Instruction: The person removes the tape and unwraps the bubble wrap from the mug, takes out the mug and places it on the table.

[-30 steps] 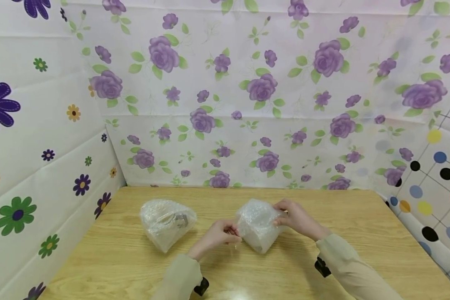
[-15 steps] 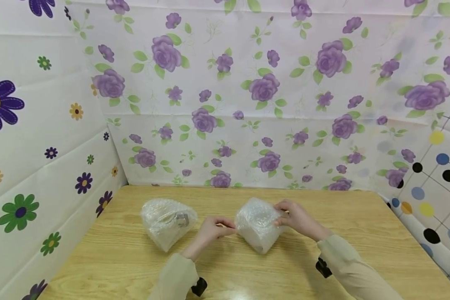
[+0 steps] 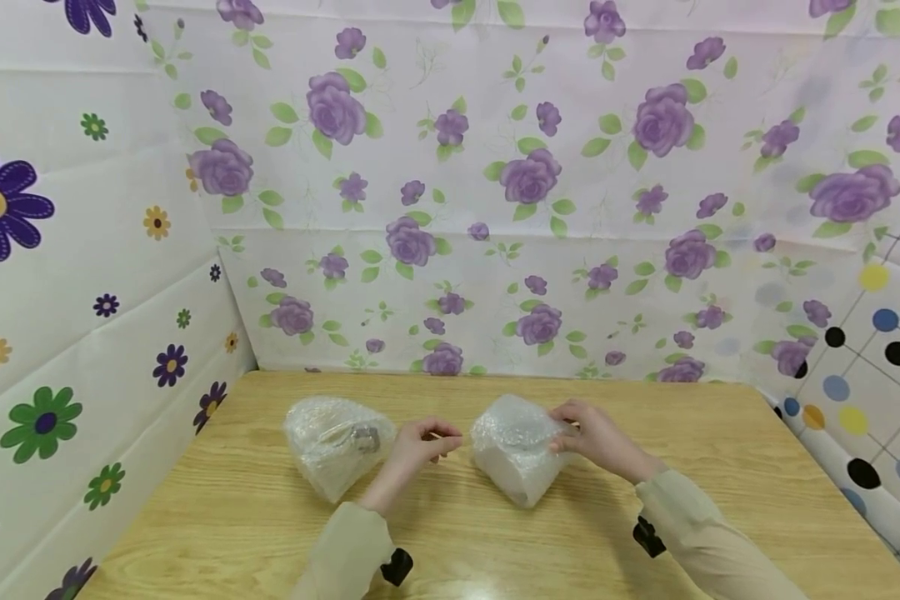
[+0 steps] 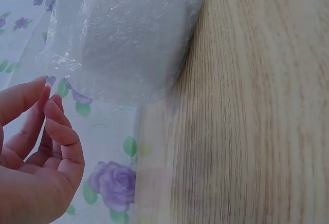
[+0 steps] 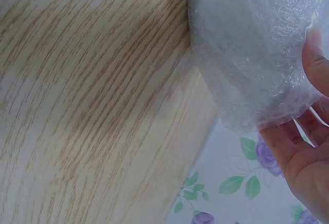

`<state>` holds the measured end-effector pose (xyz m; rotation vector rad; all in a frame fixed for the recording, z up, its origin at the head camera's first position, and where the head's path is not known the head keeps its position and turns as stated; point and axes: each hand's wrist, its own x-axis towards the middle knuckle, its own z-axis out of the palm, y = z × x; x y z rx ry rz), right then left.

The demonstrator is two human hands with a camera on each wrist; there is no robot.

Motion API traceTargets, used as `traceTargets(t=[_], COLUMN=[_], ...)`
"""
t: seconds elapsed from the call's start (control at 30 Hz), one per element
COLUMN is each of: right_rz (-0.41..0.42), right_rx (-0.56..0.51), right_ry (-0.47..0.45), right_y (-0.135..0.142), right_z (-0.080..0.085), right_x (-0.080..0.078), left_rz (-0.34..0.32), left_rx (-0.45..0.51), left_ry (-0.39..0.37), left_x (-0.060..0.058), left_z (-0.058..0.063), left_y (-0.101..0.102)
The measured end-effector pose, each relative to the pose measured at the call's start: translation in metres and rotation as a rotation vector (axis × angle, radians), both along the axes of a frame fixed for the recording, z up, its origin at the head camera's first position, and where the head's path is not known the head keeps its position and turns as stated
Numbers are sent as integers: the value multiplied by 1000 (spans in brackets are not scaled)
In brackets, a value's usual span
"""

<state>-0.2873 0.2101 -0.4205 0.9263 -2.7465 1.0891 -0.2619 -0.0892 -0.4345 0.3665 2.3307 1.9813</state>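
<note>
A bundle of bubble wrap (image 3: pixel 516 454) rests on the wooden table, its contents hidden by cloudy layers. My right hand (image 3: pixel 596 437) grips its right side, with the thumb on the near face and the fingers behind, as the right wrist view shows. Just left of the bundle is my left hand (image 3: pixel 420 450), thumb and fingertips drawn together. In the left wrist view, a shiny strip of clear tape (image 4: pixel 62 59) runs from the bundle to those pinched fingertips (image 4: pixel 38 84). It is nearly invisible in the head view.
A second bubble-wrapped bundle (image 3: pixel 333 446) lies to the left, close to my left hand, with something grey (image 3: pixel 365 439) showing through. The wooden table (image 3: pixel 232 517) ends at a flower-printed cloth (image 3: pixel 450 208) behind. Patterned cloths hang on both sides.
My left hand has moved left and slightly up, away from the bundle's lower left side. The right hand and the bundle have barely moved.
</note>
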Motion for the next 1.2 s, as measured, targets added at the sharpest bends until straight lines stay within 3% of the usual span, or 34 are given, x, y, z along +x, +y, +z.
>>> traceTargets(t=[0.13,0.33,0.5,0.63,0.87,1.2], right_rz=[1,3,-8,-13,-11,-40], right_rx=[-2,-10,-9,-3,-10,-34], right_ry=[7,14,33,55,32,7], right_y=[-1,0,1,0,0,0], right_z=[0,1,-2,-5,-4,-5], right_x=[1,2,3,4,7,7], left_rz=[21,39,-4,-23,-22,-77], left_rx=[-31,12,76,140,170,105], left_ry=[51,126,157,195,188,173], left_x=[-2,-6,-7,-1,11,9], left_z=[-3,-10,-14,-9,6,5], left_y=[3,9,16,23,33,42])
